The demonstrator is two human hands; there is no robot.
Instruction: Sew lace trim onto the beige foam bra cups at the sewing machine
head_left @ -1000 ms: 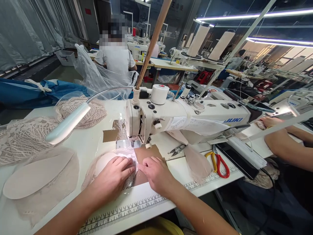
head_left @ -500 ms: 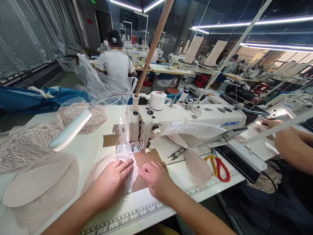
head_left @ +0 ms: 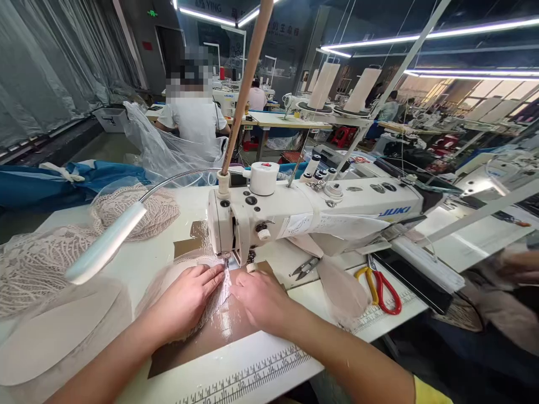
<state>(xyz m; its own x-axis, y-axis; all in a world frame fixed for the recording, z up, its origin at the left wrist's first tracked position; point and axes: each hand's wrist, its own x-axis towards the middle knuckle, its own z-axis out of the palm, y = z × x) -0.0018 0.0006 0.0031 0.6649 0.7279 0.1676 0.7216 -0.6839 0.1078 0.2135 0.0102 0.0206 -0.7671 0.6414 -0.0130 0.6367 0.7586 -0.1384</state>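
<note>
A beige lace cup piece lies under the needle area of the white sewing machine. My left hand rests flat on it, fingers stretched towards the presser foot. Just right of the needle, my right hand has its fingers curled, with thumb and forefinger pinching the lace's scalloped edge. Beneath both hands is a brown sheet on the table. Where the lace passes under the foot, my left fingertips partly hide it.
Thread snips, a beige fabric piece and scissors with red and yellow handles lie right. More lace cups and a smooth oval pad lie left, under a lamp. A co-worker's hand shows far right.
Both hands and the lace have moved forward towards the needle, uncovering more brown sheet in front. The co-worker's arm at right has drawn back. The view has shifted slightly.
</note>
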